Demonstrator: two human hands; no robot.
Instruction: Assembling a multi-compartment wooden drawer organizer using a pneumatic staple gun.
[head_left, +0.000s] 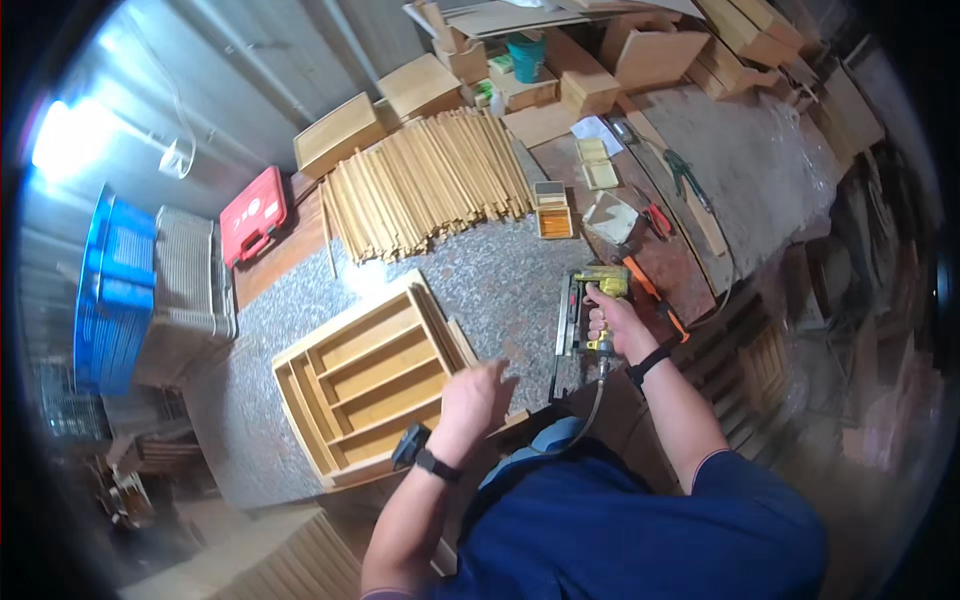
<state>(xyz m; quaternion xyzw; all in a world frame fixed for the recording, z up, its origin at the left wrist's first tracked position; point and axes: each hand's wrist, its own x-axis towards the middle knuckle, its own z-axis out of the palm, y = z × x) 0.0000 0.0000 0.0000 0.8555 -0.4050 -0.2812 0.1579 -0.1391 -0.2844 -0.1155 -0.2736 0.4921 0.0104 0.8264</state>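
Observation:
My right hand [616, 322] is wrapped round the grip of a yellow and black nail gun [606, 280], held upright at the right side of the speckled worktop. An air hose [597, 405] runs from its handle toward my body. A wooden drawer tray [375, 375] with several long compartments lies in front of me, to the left. My left hand [473, 400] is over its near right corner, fingers curled together; whatever they hold, if anything, is hidden. Loose wooden strips [455, 335] lie along the tray's right side.
Many thin wooden sticks [430, 185] are piled at the back. Left of them lies a red case [254, 215], with blue crates [118, 290] beyond. A small box of fasteners [554, 215], red-handled pliers [657, 220] and an orange-handled tool [652, 290] lie toward the right.

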